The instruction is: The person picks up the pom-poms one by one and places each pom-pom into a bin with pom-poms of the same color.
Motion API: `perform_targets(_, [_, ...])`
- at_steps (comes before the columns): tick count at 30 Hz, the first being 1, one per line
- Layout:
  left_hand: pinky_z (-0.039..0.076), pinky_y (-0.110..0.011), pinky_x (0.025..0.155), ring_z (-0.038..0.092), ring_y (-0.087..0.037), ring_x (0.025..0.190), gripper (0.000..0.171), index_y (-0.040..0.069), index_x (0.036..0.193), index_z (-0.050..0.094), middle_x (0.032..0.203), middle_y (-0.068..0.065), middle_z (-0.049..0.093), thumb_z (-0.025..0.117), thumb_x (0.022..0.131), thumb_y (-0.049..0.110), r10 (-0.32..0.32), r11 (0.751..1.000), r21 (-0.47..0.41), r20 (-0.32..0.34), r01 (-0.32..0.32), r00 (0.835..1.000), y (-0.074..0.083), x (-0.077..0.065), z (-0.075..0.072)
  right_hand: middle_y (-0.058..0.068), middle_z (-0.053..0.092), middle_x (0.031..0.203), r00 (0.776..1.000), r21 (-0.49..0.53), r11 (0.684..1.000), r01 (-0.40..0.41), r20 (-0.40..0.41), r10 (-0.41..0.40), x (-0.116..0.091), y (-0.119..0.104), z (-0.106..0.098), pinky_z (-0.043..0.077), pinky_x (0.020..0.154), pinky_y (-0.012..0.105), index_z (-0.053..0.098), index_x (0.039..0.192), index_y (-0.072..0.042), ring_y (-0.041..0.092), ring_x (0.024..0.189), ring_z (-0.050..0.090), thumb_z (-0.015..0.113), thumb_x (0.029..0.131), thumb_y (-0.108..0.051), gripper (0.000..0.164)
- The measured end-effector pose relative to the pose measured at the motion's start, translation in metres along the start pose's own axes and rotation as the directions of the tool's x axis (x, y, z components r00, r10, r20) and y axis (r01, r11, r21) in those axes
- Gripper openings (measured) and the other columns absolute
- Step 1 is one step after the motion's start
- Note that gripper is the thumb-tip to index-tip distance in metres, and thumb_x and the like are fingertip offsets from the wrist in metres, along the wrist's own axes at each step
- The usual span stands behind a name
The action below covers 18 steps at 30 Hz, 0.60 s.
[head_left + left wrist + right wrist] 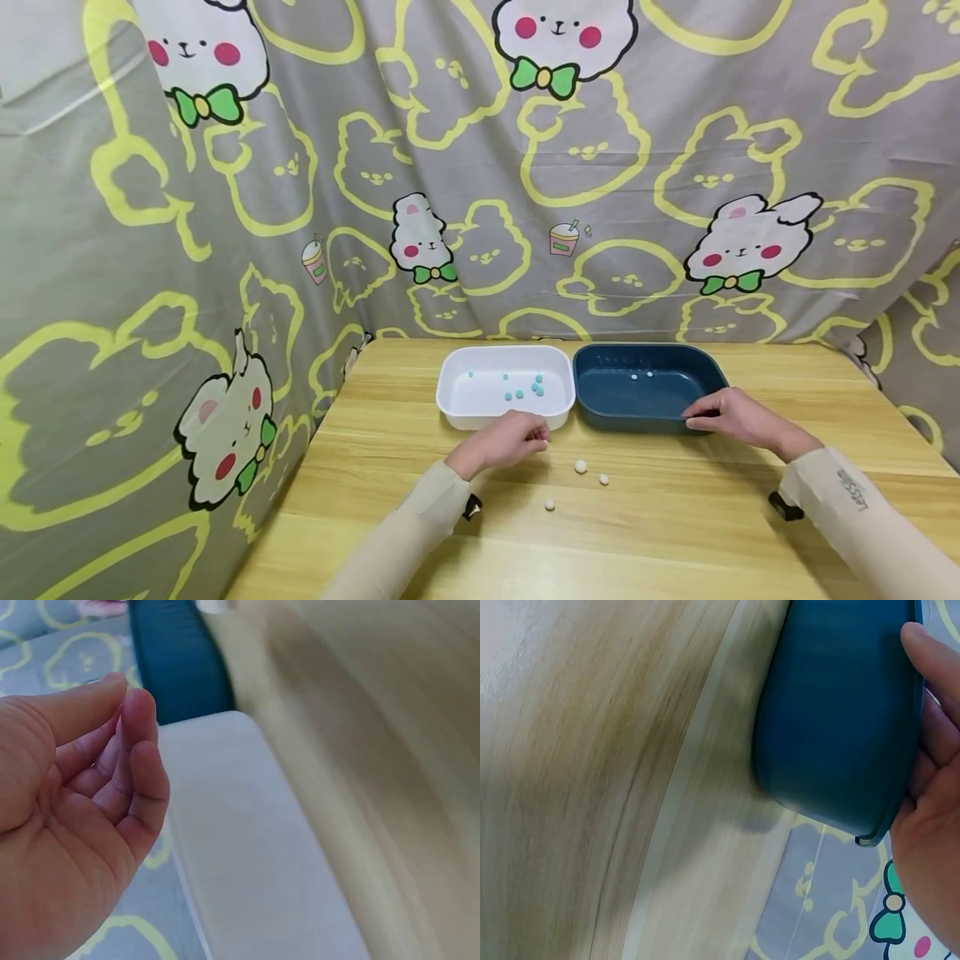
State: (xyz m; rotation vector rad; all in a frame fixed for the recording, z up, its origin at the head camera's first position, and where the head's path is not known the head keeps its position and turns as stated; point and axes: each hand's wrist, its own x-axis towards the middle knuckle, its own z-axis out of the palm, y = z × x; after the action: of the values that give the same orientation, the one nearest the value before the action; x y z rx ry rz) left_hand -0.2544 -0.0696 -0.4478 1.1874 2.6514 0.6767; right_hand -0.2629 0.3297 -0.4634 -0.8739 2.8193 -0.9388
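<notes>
Tabletop (660, 517): white balls (581, 467) (head view only)

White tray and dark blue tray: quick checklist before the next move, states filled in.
1. White tray shows one colour: ok, only turquoise balls visible inside.
2. Dark blue tray shows one colour: ok, two white balls visible inside.
3. Dark blue tray steadied: ok, right hand grips its rim.
4. Table free of loose balls: not ok, three loose white balls in front of the trays.
5. Left hand empty: cannot tell, anything pinched there is hidden.
</notes>
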Motion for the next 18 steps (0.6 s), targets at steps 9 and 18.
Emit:
perform_targets(9, [0.043, -0.014, 0.068, 0.052, 0.000, 0.071, 0.005, 0.009, 0.092, 0.065, 0.080, 0.008, 0.060, 0.061, 0.093, 0.012, -0.024, 1.000, -0.019, -0.065, 0.023, 0.998, 0.015, 0.024, -0.005, -0.001, 0.070, 0.091, 1.000, 0.009, 1.000, 0.016, 0.003, -0.016, 0.000, 0.001, -0.001, 0.051, 0.066, 0.024, 0.074, 0.094, -0.009, 0.003, 0.083, 0.060, 0.066, 0.089, -0.022, 0.016])
perform_targets(18, [0.044, -0.014, 0.070, 0.055, 0.000, 0.076, 0.009, 0.009, 0.097, 0.066, 0.084, 0.008, 0.063, 0.060, 0.094, 0.015, -0.067, 0.996, -0.062, -0.088, 0.062, 0.994, 0.026, 0.050, -0.009, 0.002, 0.071, 0.090, 1.000, 0.015, 1.000, 0.011, 0.011, -0.011, 0.000, -0.001, -0.001, 0.051, 0.066, 0.023, 0.074, 0.093, -0.006, 0.002, 0.082, 0.060, 0.067, 0.088, -0.021, 0.017])
